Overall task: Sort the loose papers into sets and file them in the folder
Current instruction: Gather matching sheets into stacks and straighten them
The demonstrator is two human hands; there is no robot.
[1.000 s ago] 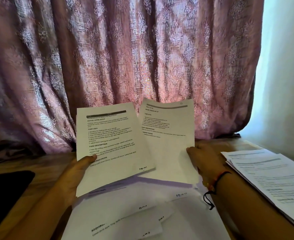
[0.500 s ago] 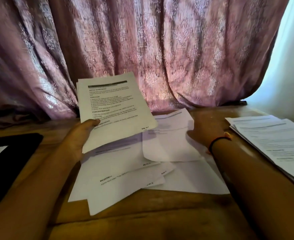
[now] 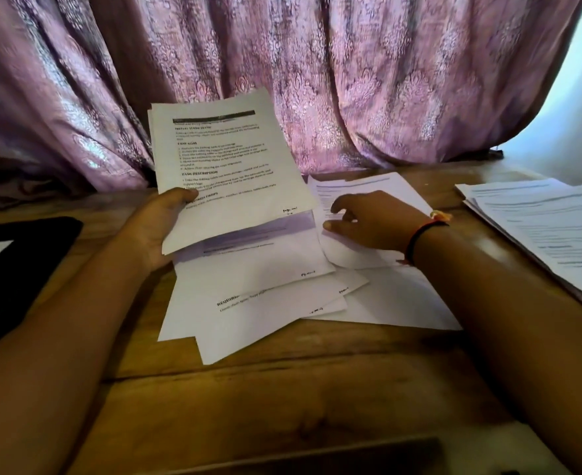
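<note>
My left hand (image 3: 157,228) grips a small set of printed sheets (image 3: 227,166) by the lower left edge and holds it tilted up above the table. Under it lies a loose spread of white papers (image 3: 269,296) on the wooden table (image 3: 282,382). My right hand (image 3: 368,222) rests with fingers spread on one printed sheet (image 3: 371,186) that lies at the right of the spread. A black folder (image 3: 15,269) lies flat at the left edge, with a small white card on it.
A second stack of printed papers (image 3: 550,231) lies at the right side of the table. A pink patterned curtain (image 3: 282,70) hangs right behind the table. A white wall shows at the far right.
My right hand has lowered its sheet from in front of me onto the spread of papers and now rests on it. My left hand still holds its set up.
</note>
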